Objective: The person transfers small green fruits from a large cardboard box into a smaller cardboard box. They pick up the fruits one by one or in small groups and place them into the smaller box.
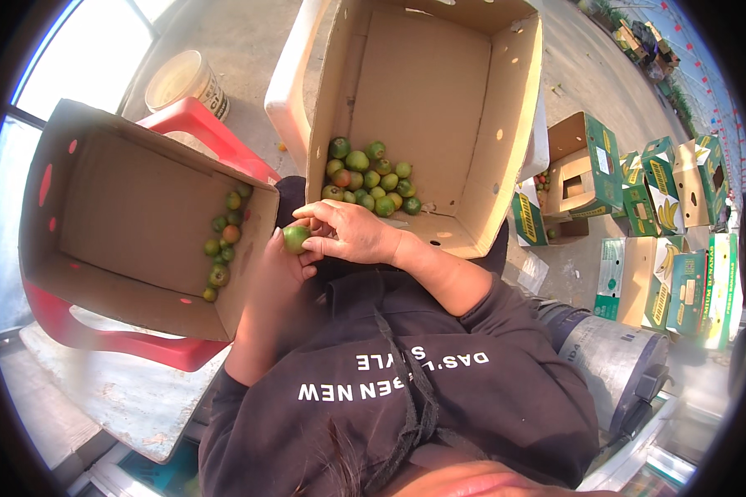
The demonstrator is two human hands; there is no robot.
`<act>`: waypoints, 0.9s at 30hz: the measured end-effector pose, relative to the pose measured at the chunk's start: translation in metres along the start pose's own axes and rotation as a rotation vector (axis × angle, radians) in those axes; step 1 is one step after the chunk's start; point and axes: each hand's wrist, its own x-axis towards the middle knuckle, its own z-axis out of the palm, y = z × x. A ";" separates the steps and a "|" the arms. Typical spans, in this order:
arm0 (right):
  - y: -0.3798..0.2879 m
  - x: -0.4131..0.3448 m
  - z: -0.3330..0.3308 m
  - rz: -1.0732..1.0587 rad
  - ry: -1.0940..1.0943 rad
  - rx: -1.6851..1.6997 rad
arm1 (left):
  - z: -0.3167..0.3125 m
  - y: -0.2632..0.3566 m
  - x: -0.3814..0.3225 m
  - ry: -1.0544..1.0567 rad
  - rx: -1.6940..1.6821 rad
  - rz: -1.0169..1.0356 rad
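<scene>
A green tomato (296, 240) is held up between my two hands, in front of my lap. The fingers and thumb of my left hand (291, 261) are around its left and lower side. From the right, the thumb and fingertips of my right hand (357, 233) close on the same fruit. Just beyond my hands lies a large open cardboard box (423, 93), with a cluster of green and reddish tomatoes (371, 179) in its near left corner. A second cardboard box (130, 211), tilted at my left, has a row of tomatoes (219, 271) along its right side.
The left box rests in a red plastic chair (205, 127); white plastic furniture (286, 118) supports the large one. A white bucket (183, 84) stands on the floor behind. Several banana cartons (597, 161) are at the right. A large pail (609, 360) stands by my right side.
</scene>
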 end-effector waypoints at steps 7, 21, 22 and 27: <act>0.075 0.001 -0.031 0.244 0.262 -0.173 | -0.035 0.034 -0.003 0.055 -0.474 0.539; 0.138 -0.027 -0.029 0.610 -0.045 -0.768 | -0.025 0.012 0.005 0.281 -0.137 0.311; 0.138 -0.029 -0.029 0.603 -0.036 -0.773 | -0.027 0.011 0.005 0.273 -0.143 0.303; 0.115 -0.018 -0.043 0.656 0.036 -0.672 | -0.026 0.009 0.005 0.228 -0.139 0.272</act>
